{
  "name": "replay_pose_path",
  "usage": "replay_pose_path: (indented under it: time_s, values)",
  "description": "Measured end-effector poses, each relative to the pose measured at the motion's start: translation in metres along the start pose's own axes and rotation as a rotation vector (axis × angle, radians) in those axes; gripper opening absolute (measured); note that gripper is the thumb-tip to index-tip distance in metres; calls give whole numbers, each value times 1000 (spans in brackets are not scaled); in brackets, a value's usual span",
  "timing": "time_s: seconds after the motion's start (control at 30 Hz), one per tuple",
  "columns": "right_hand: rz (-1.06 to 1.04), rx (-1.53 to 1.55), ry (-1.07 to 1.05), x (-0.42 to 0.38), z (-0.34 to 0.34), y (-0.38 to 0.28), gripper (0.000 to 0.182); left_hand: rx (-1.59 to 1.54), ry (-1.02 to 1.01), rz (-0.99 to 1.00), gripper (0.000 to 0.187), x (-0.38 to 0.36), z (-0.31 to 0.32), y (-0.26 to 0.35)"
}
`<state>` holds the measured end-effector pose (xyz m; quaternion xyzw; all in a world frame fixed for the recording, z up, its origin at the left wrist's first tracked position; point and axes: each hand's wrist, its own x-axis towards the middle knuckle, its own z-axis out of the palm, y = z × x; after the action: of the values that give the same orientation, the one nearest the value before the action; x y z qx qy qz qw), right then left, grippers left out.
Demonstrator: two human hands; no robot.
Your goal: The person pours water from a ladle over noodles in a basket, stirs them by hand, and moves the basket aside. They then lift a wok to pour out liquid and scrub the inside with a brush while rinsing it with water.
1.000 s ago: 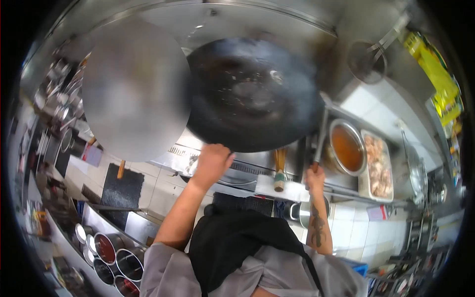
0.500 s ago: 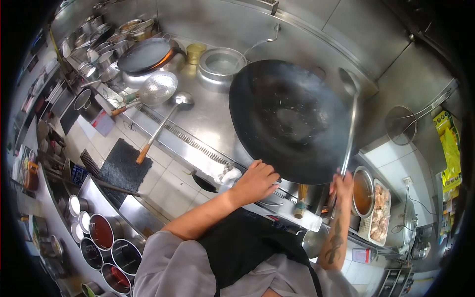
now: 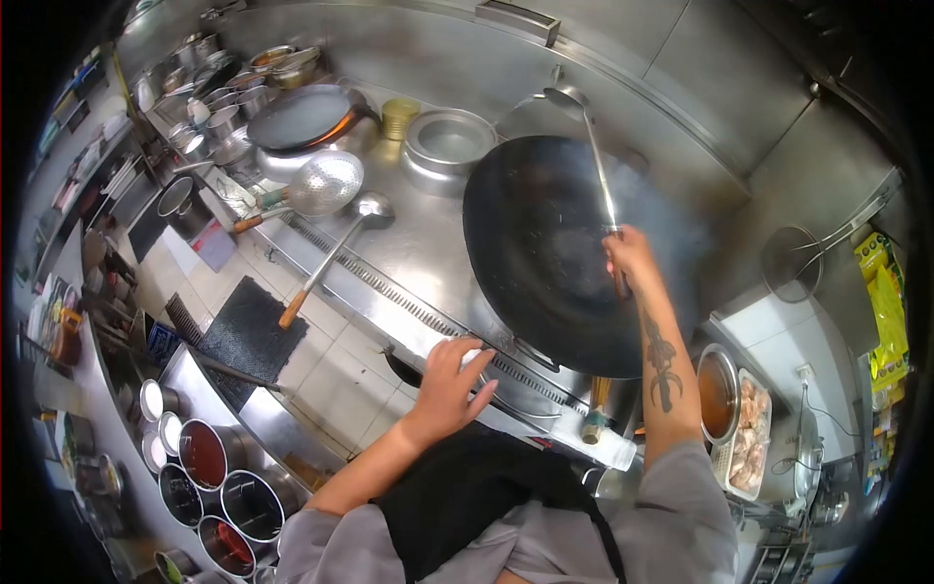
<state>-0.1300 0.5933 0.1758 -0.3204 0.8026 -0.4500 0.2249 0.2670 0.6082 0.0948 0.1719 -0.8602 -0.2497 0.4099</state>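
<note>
A large black wok sits on the steel range, with a few small wet specks inside. My right hand is closed around the wooden-ended handle of a ladle. The ladle reaches out over the wok, its bowl close to the tap at the back wall. At the range's front edge, my left hand is over a white cloth, its thumb and fingers apart. The cloth is mostly hidden under the fingers. Just right of this hand is the wok's loop handle.
Left on the range lie a second ladle and a perforated skimmer. Behind them stand a lidded wok and a round steel pot. A brush rests at the front edge. At right are a sauce pot and a basket of meat pieces.
My right hand has swung the ladle from the wok's right side up and left, over the wok. My left hand has moved left from the wok's near rim to the cloth.
</note>
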Motion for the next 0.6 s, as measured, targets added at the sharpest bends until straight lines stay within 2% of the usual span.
replay_pose_path:
  time_s: [0.13, 0.3, 0.47, 0.53, 0.57, 0.6]
  values:
    - [-22, 32, -41, 19, 5, -4, 7, 83, 20, -68, 48, -14, -5, 8]
    - [-21, 229, -44, -26, -20, -3, 10, 62, -24, -57, 51, -6, 7, 17]
    - [-112, 431, 87, -74, -52, 17, 18, -19, -158, 153, 47, 45, 42, 30]
    - [-99, 375, 148, -87, -77, 22, 19, -35, -261, 238, 46, 57, 65, 24]
    - [-89, 350, 180, -97, -89, 23, 20, -22, -243, 300, 29, 62, 77, 21]
    - [-79, 265, 258, -106, -98, 20, 23, 21, -314, 304, 23, 63, 82, 20]
